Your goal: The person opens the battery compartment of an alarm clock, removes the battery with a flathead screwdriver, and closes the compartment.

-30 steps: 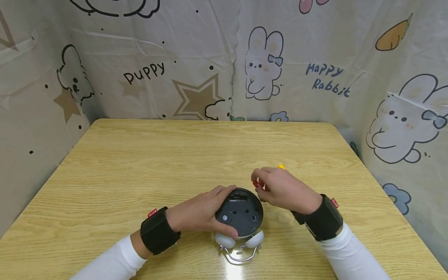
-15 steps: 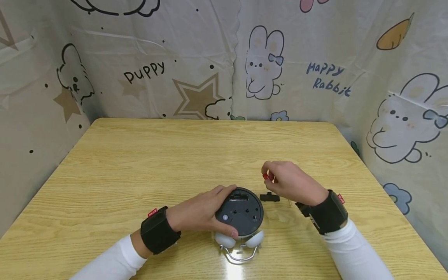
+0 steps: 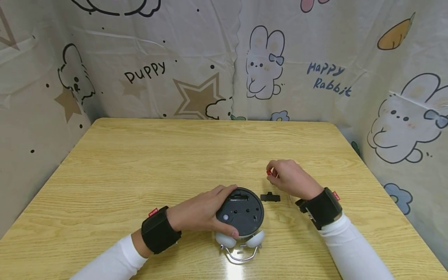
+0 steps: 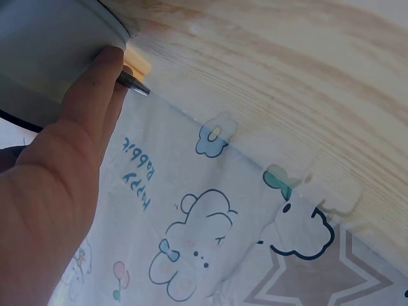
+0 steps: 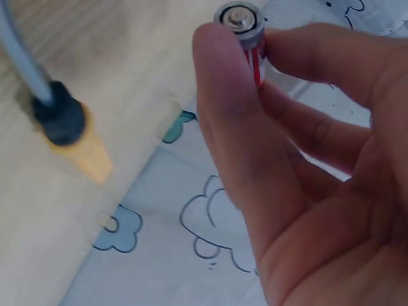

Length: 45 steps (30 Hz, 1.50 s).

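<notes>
At lower centre of the head view, the left hand (image 3: pixel 201 212) grips a round black-backed alarm clock (image 3: pixel 245 217) with pale twin bells. Right of centre, the right hand (image 3: pixel 294 179) pinches a red, silver-ended cylindrical battery (image 5: pixel 240 22) between thumb and fingers. A black plastic bar (image 3: pixel 270 198) lies just right of the clock

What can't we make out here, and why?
Battery label, right wrist view: mostly covered by the right hand.
Clock face, head view: turned down, hidden by its own body.
Yellow-handled tool, right wrist view: blurred, shaft cut off at upper left.
Black cover, head view: too small to read any markings.
</notes>
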### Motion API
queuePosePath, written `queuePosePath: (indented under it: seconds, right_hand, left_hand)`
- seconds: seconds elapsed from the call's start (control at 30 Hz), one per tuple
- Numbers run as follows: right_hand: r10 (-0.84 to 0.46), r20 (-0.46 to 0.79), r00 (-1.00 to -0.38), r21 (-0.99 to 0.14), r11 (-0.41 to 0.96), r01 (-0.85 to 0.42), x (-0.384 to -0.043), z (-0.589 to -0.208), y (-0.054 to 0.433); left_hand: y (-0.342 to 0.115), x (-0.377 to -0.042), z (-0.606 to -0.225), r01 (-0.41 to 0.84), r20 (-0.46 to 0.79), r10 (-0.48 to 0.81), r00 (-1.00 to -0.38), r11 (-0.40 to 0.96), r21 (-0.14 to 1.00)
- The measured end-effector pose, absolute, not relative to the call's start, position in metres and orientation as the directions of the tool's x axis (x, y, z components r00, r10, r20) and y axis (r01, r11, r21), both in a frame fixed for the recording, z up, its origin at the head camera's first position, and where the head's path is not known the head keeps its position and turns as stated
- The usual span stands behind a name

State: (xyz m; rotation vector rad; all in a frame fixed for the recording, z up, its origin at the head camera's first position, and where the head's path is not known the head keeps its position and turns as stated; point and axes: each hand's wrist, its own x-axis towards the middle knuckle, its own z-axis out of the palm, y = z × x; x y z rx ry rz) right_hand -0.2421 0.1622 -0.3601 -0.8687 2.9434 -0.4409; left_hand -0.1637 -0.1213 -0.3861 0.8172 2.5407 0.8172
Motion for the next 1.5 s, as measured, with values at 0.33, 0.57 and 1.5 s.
queuePosePath:
  seconds: [0.33,0.57,1.5]
  right_hand:
    - [-0.437,-0.013,-0.899,-0.314,0.856,-0.411,-0.248,-0.375,0.16]
    - [-0.383,-0.048,-0.922,-0.314,0.882,-0.35,-0.249,-0.381,0.156]
    - [-0.388,-0.019,-0.922,-0.274,0.889,-0.368,-0.249,-0.386,0.155]
  left_hand:
    - [-0.122,-0.164,-0.387,0.426,-0.139,0.625,-0.768,0.661,0.618]
    - [-0.122,-0.164,-0.386,0.424,-0.136,0.623,-0.77,0.66,0.619]
    - [-0.122,-0.164,-0.385,0.42,-0.144,0.622,-0.77,0.664,0.619]
